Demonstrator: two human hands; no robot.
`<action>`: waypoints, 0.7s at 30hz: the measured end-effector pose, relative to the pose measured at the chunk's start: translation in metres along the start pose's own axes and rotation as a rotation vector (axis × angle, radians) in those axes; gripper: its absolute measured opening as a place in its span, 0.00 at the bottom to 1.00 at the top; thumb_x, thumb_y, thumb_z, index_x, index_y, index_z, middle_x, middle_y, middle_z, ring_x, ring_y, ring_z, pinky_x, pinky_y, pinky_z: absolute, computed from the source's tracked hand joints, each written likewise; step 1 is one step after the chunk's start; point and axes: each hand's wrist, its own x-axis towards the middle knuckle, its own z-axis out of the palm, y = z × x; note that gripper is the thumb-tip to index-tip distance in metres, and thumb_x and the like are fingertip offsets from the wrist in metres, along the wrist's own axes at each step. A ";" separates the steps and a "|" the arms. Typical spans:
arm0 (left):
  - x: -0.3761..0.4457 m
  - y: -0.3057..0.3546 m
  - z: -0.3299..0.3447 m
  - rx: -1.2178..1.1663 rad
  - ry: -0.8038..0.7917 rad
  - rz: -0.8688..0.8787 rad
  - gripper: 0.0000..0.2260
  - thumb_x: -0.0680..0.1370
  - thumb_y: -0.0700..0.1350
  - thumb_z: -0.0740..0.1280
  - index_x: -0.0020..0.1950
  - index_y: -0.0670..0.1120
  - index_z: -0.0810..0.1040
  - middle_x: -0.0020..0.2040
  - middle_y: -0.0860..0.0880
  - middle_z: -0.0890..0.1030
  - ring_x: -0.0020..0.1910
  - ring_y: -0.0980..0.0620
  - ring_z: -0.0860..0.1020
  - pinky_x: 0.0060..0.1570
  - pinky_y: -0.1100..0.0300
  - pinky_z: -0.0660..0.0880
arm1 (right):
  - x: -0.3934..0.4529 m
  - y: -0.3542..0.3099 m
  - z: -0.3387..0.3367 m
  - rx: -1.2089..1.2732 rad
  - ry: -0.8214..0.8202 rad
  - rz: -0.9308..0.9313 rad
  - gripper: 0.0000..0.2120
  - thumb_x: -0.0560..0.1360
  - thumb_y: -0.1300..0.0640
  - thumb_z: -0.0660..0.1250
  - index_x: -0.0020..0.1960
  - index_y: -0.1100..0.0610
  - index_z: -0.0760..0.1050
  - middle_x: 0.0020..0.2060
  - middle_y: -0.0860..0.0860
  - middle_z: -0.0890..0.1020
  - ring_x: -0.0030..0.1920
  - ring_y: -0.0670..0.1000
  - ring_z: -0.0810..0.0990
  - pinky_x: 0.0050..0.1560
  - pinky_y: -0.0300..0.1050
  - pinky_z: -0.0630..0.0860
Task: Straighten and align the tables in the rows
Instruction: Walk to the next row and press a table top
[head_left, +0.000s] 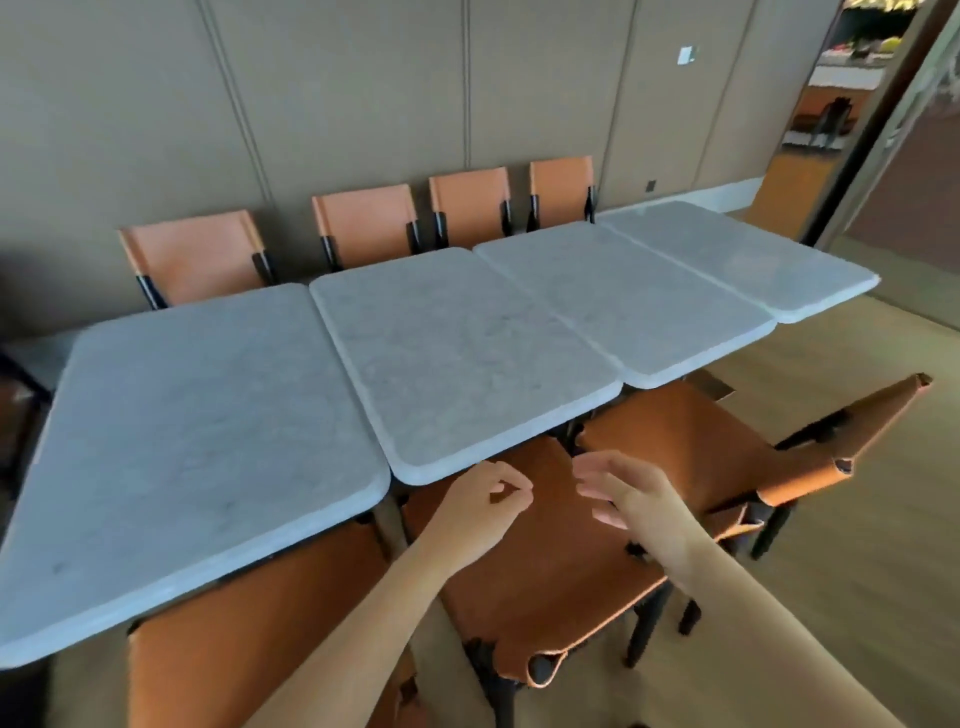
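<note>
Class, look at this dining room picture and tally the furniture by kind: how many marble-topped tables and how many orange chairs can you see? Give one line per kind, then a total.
Marble-topped tables: 4, in one row, from the nearest table to the farthest table.
Orange chairs: 7, four on the wall side, starting with the leftmost chair, and three on the near side, such as the middle chair.
Total: 11

Tabletops (457, 358): pale grey-white, marbled with faint veining | chairs (545, 545): burnt-orange leather, black frames | wall panels (337, 104): taupe | floor (857, 519): light wood tone is seen
</note>
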 end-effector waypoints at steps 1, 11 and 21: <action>0.016 -0.005 0.003 0.000 0.043 -0.043 0.03 0.81 0.53 0.66 0.53 0.60 0.79 0.59 0.63 0.75 0.63 0.63 0.72 0.59 0.66 0.69 | 0.025 0.006 -0.005 -0.012 -0.043 0.001 0.11 0.83 0.55 0.62 0.61 0.48 0.79 0.57 0.43 0.83 0.58 0.42 0.81 0.62 0.45 0.78; 0.178 -0.030 0.029 0.070 0.362 -0.382 0.08 0.79 0.48 0.67 0.58 0.56 0.76 0.63 0.61 0.71 0.57 0.62 0.75 0.50 0.69 0.74 | 0.297 0.028 -0.081 -0.182 -0.296 0.023 0.11 0.80 0.57 0.63 0.56 0.46 0.81 0.56 0.44 0.82 0.57 0.49 0.81 0.64 0.56 0.77; 0.270 -0.108 0.038 0.540 0.320 -0.534 0.30 0.77 0.55 0.69 0.76 0.58 0.60 0.81 0.56 0.46 0.80 0.50 0.50 0.77 0.52 0.52 | 0.460 0.129 -0.071 -0.680 -0.246 -0.195 0.21 0.80 0.55 0.66 0.72 0.54 0.70 0.72 0.58 0.68 0.73 0.59 0.65 0.71 0.59 0.65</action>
